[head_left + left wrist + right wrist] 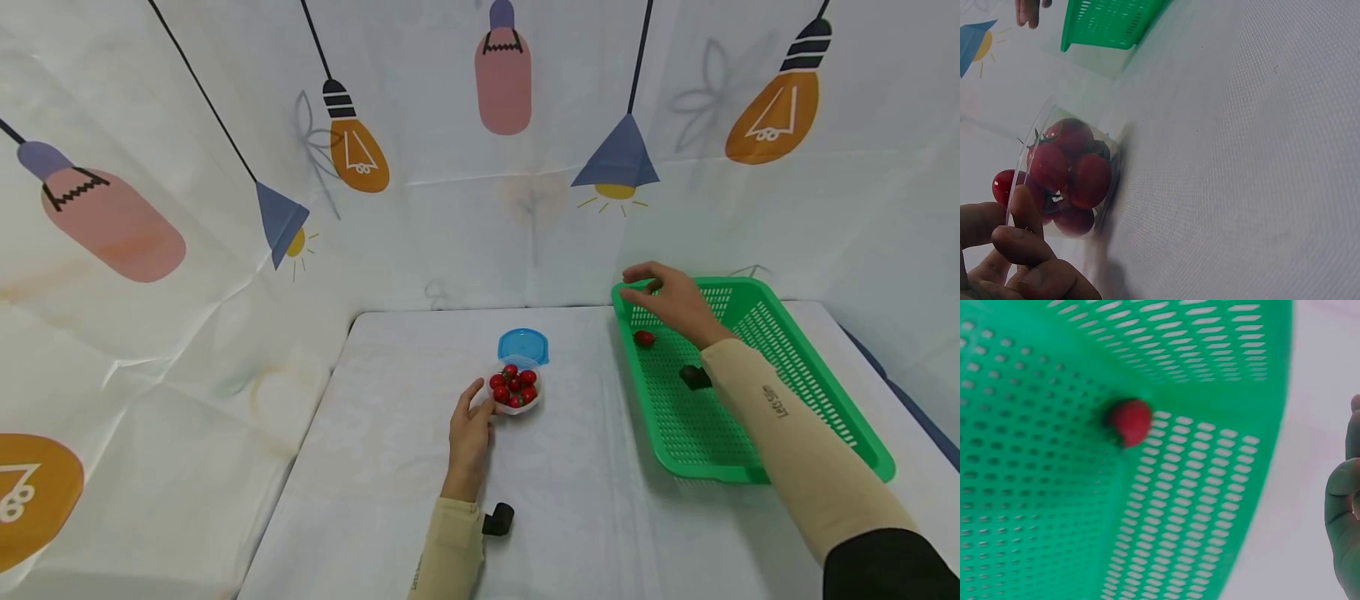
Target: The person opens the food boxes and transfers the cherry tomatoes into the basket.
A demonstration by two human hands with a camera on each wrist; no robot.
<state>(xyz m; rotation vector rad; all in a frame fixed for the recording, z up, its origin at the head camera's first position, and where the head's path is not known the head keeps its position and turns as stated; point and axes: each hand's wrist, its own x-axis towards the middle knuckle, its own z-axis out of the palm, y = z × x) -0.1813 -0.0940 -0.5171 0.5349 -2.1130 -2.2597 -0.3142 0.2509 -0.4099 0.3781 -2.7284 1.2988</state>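
My left hand (470, 433) pinches the rim of a small clear plastic container (1102, 222) standing on the table. Several cherry tomatoes (514, 385) fill it, some with green stems. Its blue lid (523, 343) lies folded back behind it. Over the far left corner of a green plastic basket (825, 372) hovers my right hand (675, 304), fingers loosely bent and thumb apart, with nothing visible between them. One cherry tomato (1130, 422) lies in the basket's corner below that hand. My right forearm hides part of the basket.
A white cloth covers the table (375, 400). Behind it hangs a white sheet (450, 233) printed with lamps and bulbs. Small black devices (499, 519) sit at both wrists. The basket's raised walls stand to the right of the container.
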